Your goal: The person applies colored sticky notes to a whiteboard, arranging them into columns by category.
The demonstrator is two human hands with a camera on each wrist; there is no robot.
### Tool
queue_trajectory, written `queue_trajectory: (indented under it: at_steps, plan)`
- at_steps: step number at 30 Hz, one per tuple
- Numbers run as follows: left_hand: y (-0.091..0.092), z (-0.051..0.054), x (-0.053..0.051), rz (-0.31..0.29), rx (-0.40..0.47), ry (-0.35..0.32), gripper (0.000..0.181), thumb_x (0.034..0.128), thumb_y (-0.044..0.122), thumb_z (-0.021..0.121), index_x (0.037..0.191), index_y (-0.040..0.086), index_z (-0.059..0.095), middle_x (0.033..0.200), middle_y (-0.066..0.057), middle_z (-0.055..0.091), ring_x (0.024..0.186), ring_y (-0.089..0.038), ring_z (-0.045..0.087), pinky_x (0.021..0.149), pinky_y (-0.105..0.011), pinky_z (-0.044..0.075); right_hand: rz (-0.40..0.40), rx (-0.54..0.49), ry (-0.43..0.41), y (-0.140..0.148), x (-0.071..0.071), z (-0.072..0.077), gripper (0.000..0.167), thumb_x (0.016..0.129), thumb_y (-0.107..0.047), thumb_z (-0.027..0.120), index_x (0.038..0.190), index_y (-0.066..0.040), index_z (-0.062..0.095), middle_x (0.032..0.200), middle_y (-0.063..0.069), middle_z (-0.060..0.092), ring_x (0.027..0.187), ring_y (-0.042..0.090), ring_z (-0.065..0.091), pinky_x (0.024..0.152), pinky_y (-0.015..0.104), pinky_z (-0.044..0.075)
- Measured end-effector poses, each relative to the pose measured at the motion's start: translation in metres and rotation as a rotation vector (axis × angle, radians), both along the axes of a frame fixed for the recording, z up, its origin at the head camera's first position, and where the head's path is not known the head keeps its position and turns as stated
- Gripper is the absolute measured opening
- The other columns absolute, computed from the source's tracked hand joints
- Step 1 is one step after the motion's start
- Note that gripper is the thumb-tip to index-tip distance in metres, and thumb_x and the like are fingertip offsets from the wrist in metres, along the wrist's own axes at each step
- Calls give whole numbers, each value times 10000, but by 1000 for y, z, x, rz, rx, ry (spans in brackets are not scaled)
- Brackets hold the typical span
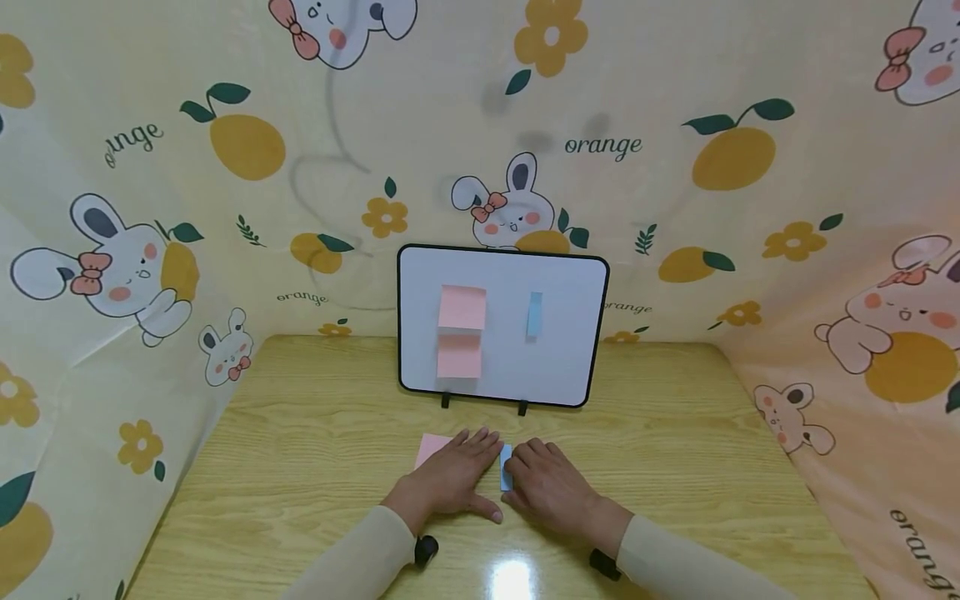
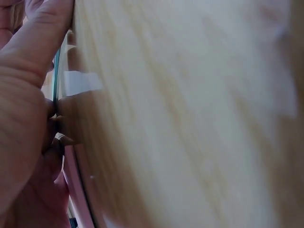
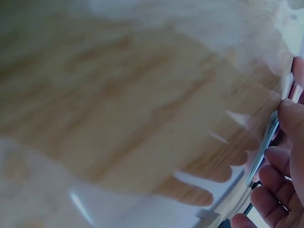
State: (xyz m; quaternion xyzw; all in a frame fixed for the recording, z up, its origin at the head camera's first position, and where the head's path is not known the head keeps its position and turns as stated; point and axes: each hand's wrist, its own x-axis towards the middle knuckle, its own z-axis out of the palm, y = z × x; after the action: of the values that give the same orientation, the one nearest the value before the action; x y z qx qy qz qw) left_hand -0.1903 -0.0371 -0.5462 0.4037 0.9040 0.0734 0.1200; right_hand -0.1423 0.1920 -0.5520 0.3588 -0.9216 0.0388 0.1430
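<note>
My left hand [image 1: 453, 475] lies palm down with its fingers extended, partly over a pink sticky note pad [image 1: 430, 448]. Its fingertips reach the left side of a narrow blue sticky note pad [image 1: 506, 477] on the table. At that pad's right side, my right hand [image 1: 553, 492] has bent fingers and pinches at the blue paper. The right wrist view has the thumb against the end of the blue pad [image 3: 262, 154], seen edge-on. Low in the left wrist view the pink pad [image 2: 78, 183] appears beside the left fingers. How many blue sheets are pinched is hidden.
Behind the hands a whiteboard [image 1: 510, 367] stands on small black feet. Two pink notes [image 1: 462, 307] are stuck one above the other on its left half, and a blue strip note [image 1: 534, 315] on its right. Patterned cloth [image 1: 450, 108] surrounds the wooden table [image 1: 300, 467].
</note>
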Motion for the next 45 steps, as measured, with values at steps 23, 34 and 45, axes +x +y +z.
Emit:
queue_trajectory:
  at_steps: [23,34,45]
  plan:
    - [1,0,0,15,7,-14,1140,834,806,663,1673,121,309,1749,-33,264,1636,-209,194,1348,-435,161,-34,47,-36,-4,0,3,292,974,-409,758,1077,-146,685,1036,-46,626,970,149,545,797,320,504]
    - [1,3,1,12,6,-37,1135,845,795,658,1678,118,291,1754,-26,244,1637,-209,189,1348,-438,162,-37,63,-86,-4,0,6,248,1031,-375,693,1120,-143,699,1070,-36,654,1006,165,563,838,357,526]
    - [1,4,1,25,11,-62,1129,844,783,673,1680,128,288,1757,-10,231,1640,-195,170,1351,-433,146,-23,60,49,-3,-7,3,196,943,-330,751,1041,-167,702,1017,-40,654,969,171,582,806,351,524]
